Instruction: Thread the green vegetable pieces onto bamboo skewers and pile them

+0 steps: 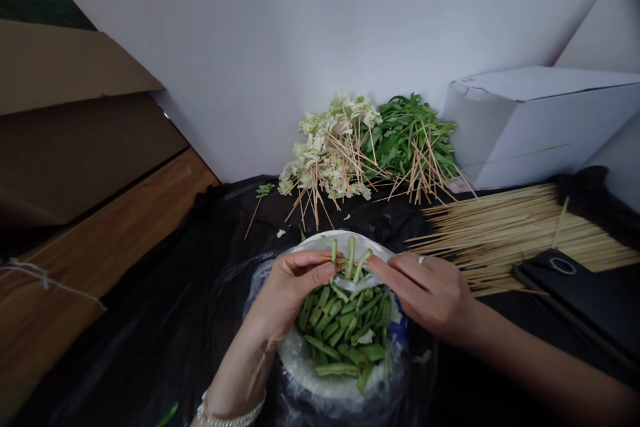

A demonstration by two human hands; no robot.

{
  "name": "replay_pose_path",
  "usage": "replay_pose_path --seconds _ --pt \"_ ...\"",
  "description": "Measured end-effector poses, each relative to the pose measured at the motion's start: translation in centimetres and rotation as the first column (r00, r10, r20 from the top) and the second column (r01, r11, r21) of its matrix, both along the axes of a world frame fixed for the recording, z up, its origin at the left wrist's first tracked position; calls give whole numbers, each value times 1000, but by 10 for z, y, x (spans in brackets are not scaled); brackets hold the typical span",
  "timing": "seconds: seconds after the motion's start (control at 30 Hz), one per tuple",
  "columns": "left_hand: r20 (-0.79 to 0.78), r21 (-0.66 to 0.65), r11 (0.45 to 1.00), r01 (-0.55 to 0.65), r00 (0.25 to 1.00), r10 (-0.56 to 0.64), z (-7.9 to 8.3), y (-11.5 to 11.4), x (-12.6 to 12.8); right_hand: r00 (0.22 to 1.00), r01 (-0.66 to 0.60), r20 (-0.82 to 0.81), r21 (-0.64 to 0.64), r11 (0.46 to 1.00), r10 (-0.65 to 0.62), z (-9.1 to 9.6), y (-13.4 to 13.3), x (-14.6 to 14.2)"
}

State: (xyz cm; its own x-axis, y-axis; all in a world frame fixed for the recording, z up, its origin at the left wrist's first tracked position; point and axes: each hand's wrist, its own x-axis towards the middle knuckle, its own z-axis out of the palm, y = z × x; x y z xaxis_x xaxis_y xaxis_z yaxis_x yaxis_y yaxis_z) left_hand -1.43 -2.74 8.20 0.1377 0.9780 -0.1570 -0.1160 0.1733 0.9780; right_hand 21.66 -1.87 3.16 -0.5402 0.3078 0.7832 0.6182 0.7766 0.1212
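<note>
A black plastic sheet (200, 247) spreads over the lower frame, with bare sticks (500, 233) fanned on it at right. At lower centre sits a bag (300, 363) of cut green beans (345, 327). Over it, the right hand (430, 287) has a grip I can't make out from here, while the left hand (295, 277) pinches; between them stand three bean pieces (351, 257), the leftmost between left thumb and forefinger, the rightmost against the right index finger

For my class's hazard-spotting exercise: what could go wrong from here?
The raised bean pieces between the left hand and right hand might split or slip into the cut beans below. The right hand could brush the loose sticks lying nearby, risking a prick.
</note>
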Motion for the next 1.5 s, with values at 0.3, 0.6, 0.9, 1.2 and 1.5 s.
replay_pose_path --seconds 0.3,0.6,0.9,1.2,1.5 --pt "-49 -6 1000 -17 999 17 -3 -2 -1 1000 -21 9 5 1000 21 -2 -1 1" --pt "-534 155 968 196 841 -85 9 -15 -28 999 41 22 10 999 -41 0 2 4" --pt "-931 167 908 383 366 16 -11 -26 -15 1000 3 28 -9 1000 -3 0 2 3" --pt "-851 283 898 337 520 73 15 -23 -40 1000 8 24 -4 1000 -8 3 1 3" --pt "-514 185 982 31 855 70 8 -11 -35 999 -54 1 9 998 54 6 0 3"
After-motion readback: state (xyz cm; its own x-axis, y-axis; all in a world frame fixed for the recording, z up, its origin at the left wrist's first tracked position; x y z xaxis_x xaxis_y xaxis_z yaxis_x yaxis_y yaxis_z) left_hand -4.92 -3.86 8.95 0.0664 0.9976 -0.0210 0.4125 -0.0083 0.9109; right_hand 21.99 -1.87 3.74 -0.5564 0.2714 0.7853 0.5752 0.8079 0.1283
